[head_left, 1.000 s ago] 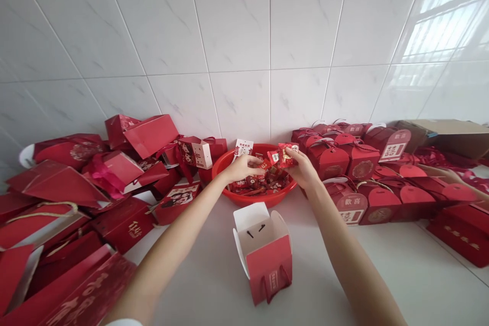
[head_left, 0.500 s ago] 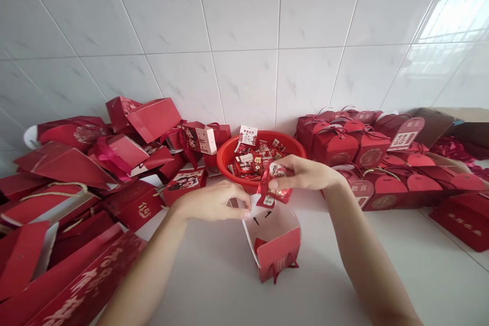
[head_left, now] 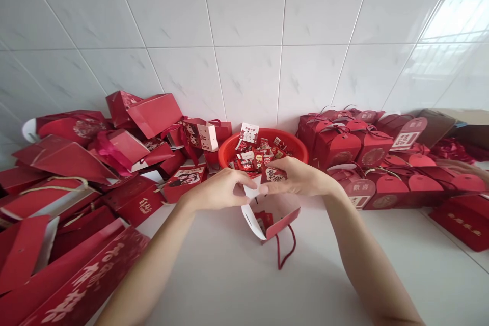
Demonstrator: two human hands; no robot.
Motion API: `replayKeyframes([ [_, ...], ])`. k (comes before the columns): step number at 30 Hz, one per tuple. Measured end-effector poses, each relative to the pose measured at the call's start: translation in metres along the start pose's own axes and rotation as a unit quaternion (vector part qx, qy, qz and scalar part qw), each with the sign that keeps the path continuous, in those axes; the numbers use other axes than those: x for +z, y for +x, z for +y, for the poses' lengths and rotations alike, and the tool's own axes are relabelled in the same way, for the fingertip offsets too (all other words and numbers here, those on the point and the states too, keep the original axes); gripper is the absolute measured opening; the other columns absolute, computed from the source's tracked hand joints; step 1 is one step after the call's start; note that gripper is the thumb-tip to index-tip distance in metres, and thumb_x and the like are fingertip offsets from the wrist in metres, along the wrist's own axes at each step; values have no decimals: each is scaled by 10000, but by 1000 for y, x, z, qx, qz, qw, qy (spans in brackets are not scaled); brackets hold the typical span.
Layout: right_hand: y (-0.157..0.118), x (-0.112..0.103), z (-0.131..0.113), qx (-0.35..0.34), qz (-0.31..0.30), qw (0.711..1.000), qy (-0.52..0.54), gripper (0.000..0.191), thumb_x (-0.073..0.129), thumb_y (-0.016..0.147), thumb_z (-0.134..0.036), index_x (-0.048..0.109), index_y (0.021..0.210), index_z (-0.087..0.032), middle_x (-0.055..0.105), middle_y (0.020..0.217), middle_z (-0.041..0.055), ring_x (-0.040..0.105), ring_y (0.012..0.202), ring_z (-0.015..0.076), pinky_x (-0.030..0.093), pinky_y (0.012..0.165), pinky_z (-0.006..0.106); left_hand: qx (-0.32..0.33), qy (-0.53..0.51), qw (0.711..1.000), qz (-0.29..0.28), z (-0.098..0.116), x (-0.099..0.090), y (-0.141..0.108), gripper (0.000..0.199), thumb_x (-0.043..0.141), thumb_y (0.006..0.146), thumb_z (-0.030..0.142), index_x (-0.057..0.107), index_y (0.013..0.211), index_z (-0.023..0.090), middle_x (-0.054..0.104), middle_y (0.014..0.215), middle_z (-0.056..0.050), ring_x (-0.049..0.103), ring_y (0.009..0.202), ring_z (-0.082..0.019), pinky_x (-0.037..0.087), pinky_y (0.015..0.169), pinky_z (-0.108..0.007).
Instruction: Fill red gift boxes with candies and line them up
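A small red gift box (head_left: pixel 280 225) with a white inside lies open and tilted on the white tabletop, its dark red cord handle hanging toward me. Inside it are red wrapped sweets (head_left: pixel 265 220). My left hand (head_left: pixel 217 189) pinches the box's white flap between thumb and fingers. At the box's far side, my right hand (head_left: pixel 305 177) is closed on a dark red printed flap, thumb in front; its other fingers are partly hidden. Just behind both hands stands a red basin (head_left: pixel 225 150) of wrapped sweets, with a white printed card (head_left: pixel 249 133) on top.
Red gift boxes (head_left: pixel 156 114) lie heaped at the left, many tipped over. Closed red boxes (head_left: pixel 338 147) stand in rows at the right. A brown cardboard box (head_left: pixel 435 121) is at the far right. A tiled wall (head_left: pixel 248 76) bounds the back.
The red packets that were in my right hand are out of its grip, and red sweets show in the box. The box has tipped, and both hands have closed on its far flaps.
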State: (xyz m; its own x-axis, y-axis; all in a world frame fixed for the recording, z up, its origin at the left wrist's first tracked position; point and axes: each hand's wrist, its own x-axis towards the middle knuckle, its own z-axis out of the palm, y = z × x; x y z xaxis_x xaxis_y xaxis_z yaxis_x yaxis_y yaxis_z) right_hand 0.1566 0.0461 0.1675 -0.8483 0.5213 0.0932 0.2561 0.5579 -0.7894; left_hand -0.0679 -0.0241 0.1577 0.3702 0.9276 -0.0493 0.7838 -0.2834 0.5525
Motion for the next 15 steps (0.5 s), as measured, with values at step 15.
replayKeyframes([
  [15, 5, 10, 3, -16, -6, 987, -158, 212, 540, 889, -96, 692, 1009, -183, 746, 987, 53, 681, 898, 192, 476, 762, 283, -2, 29, 1000, -4, -13, 0, 1, 331, 646, 746, 271, 775, 1050, 255, 744, 982, 2, 670, 933, -216, 479, 768, -241],
])
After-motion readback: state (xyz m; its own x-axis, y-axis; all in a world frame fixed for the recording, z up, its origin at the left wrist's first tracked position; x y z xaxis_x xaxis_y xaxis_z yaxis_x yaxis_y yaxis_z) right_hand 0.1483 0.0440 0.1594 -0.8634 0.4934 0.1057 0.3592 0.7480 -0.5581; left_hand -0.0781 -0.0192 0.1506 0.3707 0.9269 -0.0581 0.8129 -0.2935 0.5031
